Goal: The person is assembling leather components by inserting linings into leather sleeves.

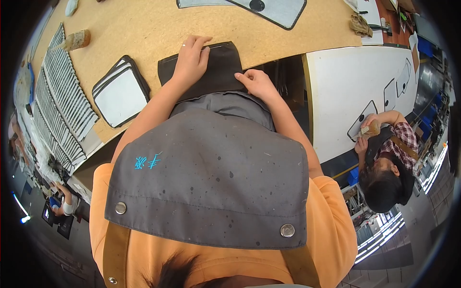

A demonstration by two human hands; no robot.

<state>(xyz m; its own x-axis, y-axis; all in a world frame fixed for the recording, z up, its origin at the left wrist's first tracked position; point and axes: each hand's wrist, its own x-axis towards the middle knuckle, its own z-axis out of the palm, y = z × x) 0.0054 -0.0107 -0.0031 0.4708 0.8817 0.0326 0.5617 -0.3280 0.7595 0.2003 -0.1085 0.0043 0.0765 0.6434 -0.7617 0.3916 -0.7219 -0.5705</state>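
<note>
A flat black sheet (pixel 222 67), leather-like in look, lies at the front edge of the tan worktable (pixel 144 29) and reaches down toward my lap. Across its far left part rests my left hand (pixel 191 60), fingers stretched out and thumb apart, touching the sheet. At the sheet's right edge, my right hand (pixel 259 84) has thumb and fingers pinched together on it. The sheet's near edge meets the grey apron (pixel 211 158) that I wear.
White panels with black borders (pixel 122 98) are stacked at left, beside rows of striped strips (pixel 62 96) and a brownish container (pixel 78 40). More bordered panels (pixel 283 17) lie at the far edge. On the right, a co-worker (pixel 386 177) handles a panel at a white-topped table (pixel 336 91).
</note>
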